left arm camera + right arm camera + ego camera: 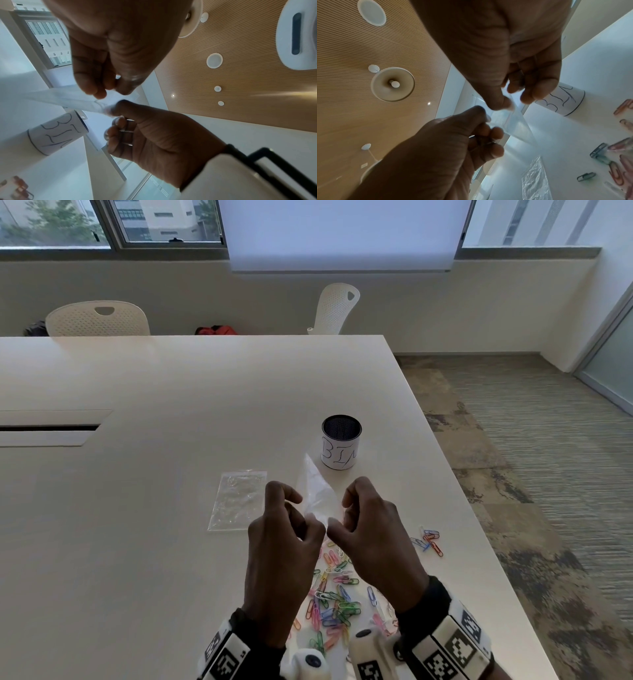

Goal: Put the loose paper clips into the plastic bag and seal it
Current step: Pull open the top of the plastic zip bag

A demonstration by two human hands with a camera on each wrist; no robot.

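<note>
Clear plastic bag (317, 491) held above the table (137, 508), its near edge pinched by left hand (284, 546) and right hand (373, 539). Paper clips (334, 601) lie loose beneath. Step: opening the mouth; next, parting the edges.

A white desk (137, 508) carries a heap of coloured paper clips (334, 597) near its front edge, with a smaller cluster (428, 541) to their right. Farther back lie a flat clear plastic bag (236, 501) and an upright mesh cup (341, 445) labelled "BIN".
</note>
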